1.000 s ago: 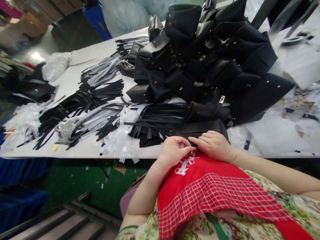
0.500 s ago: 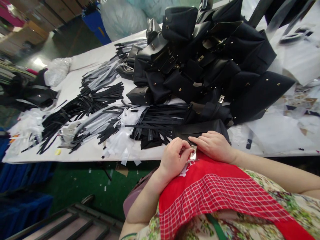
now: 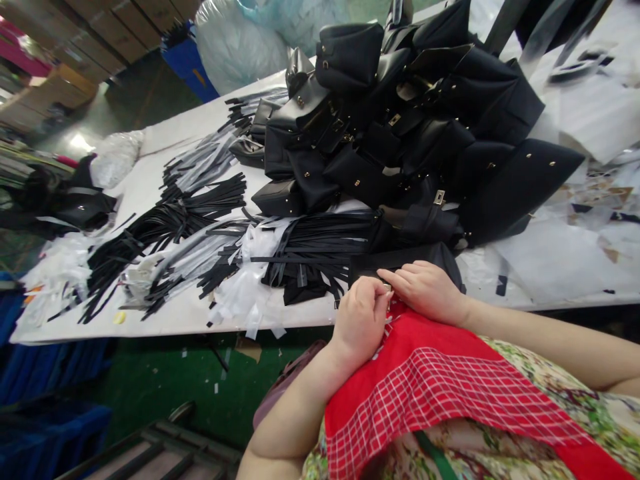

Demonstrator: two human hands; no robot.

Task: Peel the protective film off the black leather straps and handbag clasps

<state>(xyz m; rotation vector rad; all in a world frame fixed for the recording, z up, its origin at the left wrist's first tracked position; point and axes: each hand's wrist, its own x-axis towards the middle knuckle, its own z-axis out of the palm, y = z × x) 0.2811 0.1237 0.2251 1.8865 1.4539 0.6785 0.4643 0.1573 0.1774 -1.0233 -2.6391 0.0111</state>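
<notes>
My left hand is curled closed at the table's near edge, its fingers pinching a small metal clasp that barely shows at its fingertips. My right hand lies beside it, fingers bent and pressing on the black bag that rests at the table edge in front of me. The two hands touch at the fingertips above my red apron.
A tall heap of black bags with gold fittings fills the table behind my hands. Bundles of black straps and grey strips lie to the left on the white table. Blue bins stand under the table's left end.
The silver clasp that showed between my hands half a second ago is now mostly covered by my left hand. The view has shifted slightly; my hands stay at the table edge.
</notes>
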